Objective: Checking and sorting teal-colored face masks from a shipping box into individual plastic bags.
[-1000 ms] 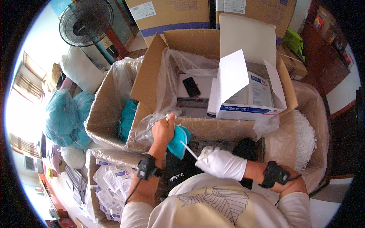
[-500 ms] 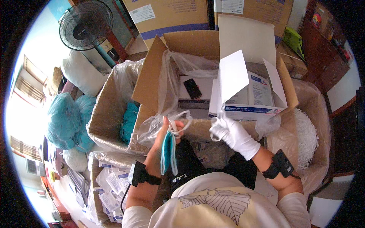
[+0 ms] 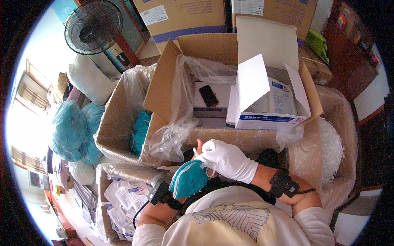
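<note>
A small stack of teal face masks (image 3: 189, 180) with white edges hangs in front of my body. My left hand (image 3: 199, 146), bare, is closed around the masks; most of it is hidden behind them and behind the other hand, with the thumb showing above. My right hand (image 3: 230, 160), in a white glove, pinches the masks' white ear loops (image 3: 198, 155) close beside the left thumb. Just ahead of both hands is the front wall of a big cardboard box (image 3: 221, 140) lined with clear plastic.
Inside the big box are an open white carton (image 3: 271, 119) holding flat packets and a black phone (image 3: 208, 96) on another carton. To the left, a box holds teal masks (image 3: 140, 133), and a nearer one holds small packets (image 3: 127, 201). White straps (image 3: 331, 151) fill a bag at right.
My right hand has moved left and down to meet my left hand, taking hold of the ear loops. The masks have swung from hanging straight to a tilted, fanned position.
</note>
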Demonstrator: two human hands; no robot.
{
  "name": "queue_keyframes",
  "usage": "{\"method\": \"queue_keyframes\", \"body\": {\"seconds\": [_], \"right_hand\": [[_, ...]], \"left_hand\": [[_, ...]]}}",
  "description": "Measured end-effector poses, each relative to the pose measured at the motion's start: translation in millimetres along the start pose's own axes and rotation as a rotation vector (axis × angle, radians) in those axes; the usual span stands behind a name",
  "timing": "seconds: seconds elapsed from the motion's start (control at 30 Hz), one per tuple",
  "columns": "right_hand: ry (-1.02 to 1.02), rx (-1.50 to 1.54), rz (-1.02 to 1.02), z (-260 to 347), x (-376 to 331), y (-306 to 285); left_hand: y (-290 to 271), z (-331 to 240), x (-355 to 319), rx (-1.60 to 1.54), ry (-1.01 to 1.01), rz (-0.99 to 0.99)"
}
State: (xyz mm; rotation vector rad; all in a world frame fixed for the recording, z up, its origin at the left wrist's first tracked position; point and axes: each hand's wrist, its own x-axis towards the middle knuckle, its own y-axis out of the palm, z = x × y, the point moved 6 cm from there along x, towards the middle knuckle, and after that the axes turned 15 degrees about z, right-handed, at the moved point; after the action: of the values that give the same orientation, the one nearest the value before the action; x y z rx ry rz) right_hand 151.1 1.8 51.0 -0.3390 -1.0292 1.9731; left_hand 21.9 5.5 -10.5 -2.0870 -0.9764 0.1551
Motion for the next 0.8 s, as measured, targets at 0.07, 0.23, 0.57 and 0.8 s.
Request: {"method": "queue_keyframes", "body": {"seconds": [0.07,0.23,0.57,0.8], "right_hand": [[0.035,0.163,0.003,-8,-6,6],[0.237,0.360,0.015,-43,-32,14],[0.268,0.537,0.200,-46,-45,43],[0.195,0.747,0.113,-23,-17,18]], "left_hand": [[2,22,4,-0.160,-0.140,0.225],[-32,83,25,-0.733,-0.600,0.358],[-3,8,49,0.106,-0.214,0.437],[50,74,26,0.049,-0.269,0.253]]}}
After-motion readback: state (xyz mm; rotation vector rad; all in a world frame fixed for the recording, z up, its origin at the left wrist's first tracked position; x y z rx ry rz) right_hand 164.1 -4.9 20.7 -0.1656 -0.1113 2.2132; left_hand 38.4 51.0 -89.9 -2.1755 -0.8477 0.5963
